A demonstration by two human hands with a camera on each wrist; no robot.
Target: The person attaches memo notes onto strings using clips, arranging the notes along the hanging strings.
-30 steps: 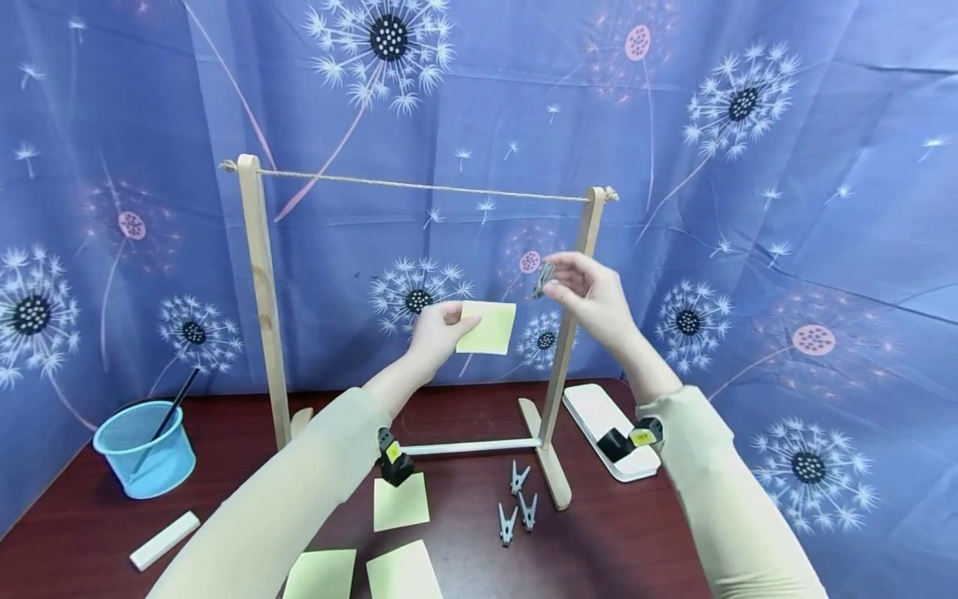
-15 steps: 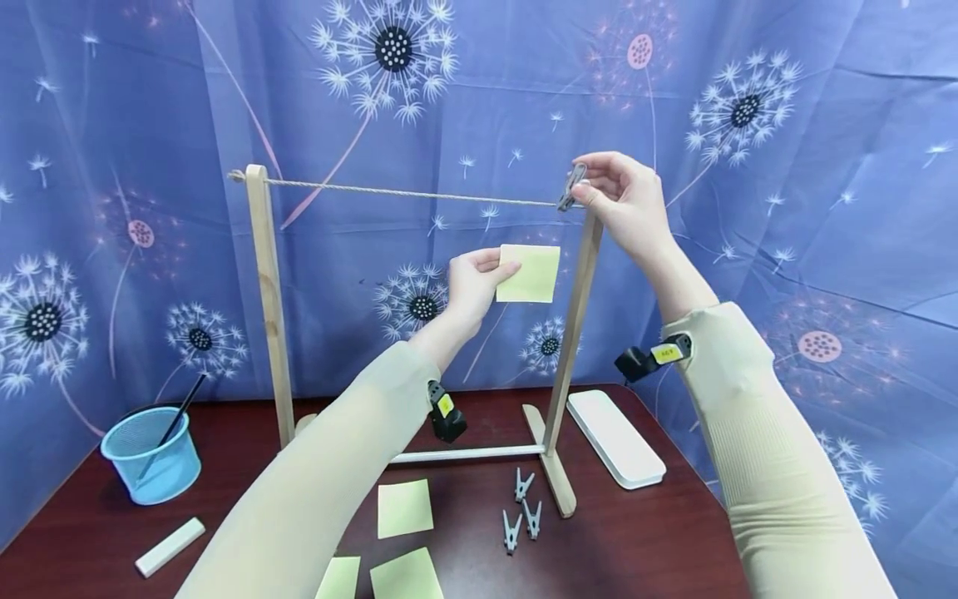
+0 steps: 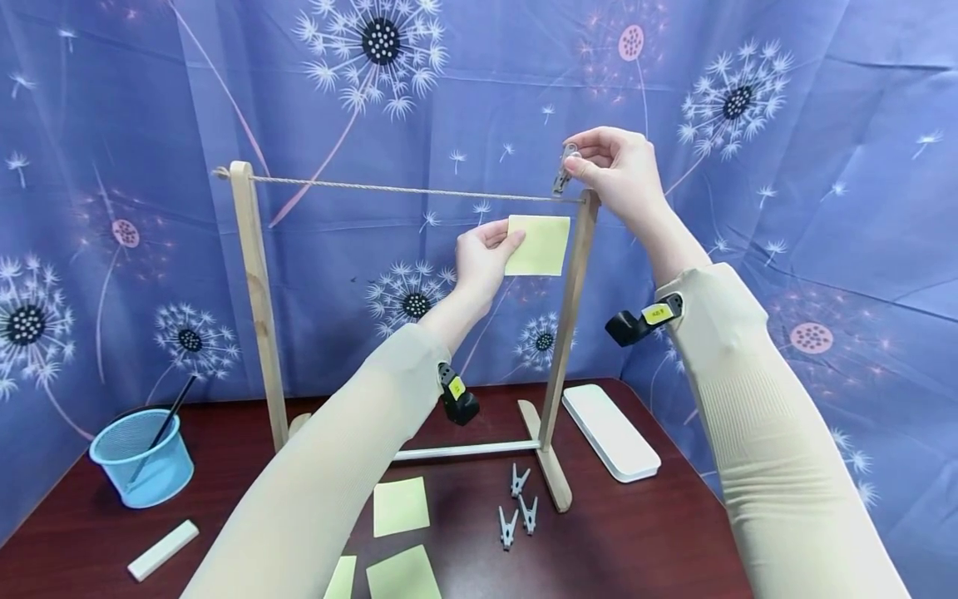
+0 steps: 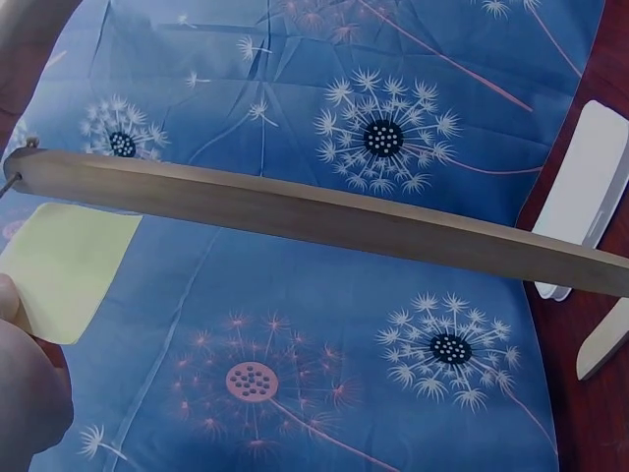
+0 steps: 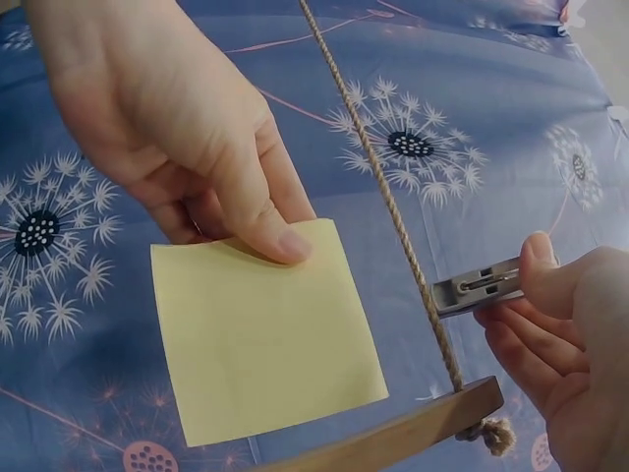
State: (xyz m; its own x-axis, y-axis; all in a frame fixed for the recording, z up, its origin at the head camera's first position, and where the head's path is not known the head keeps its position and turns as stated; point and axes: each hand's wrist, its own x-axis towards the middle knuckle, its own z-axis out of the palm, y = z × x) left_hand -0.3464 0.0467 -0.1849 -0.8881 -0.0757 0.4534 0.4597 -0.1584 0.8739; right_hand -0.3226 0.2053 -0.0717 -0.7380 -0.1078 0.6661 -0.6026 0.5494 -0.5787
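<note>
My left hand (image 3: 482,258) pinches a yellow sticky note (image 3: 540,246) by its left edge, thumb in front. The note hangs just below the rope (image 3: 404,190), near the right post (image 3: 572,308) of the wooden stand. Above the rope's right end, my right hand (image 3: 617,170) pinches a grey clothespin (image 3: 563,170) between thumb and fingers. Its tip points down at the rope. In the right wrist view the clothespin (image 5: 480,285) has its front end right at the rope (image 5: 393,211), and the note (image 5: 270,334) lies to the left of the rope.
Several grey clothespins (image 3: 507,527) lie on the dark red table (image 3: 599,549). More yellow notes (image 3: 401,506) lie left of them. A white case (image 3: 609,433) is at the right, a blue mesh cup (image 3: 142,457) with a black pencil and a white block (image 3: 163,550) at the left.
Both hands have risen toward the rope's right end, the left carrying the sticky note up and right, the right lifting the clothespin. The things on the table have stayed put.
</note>
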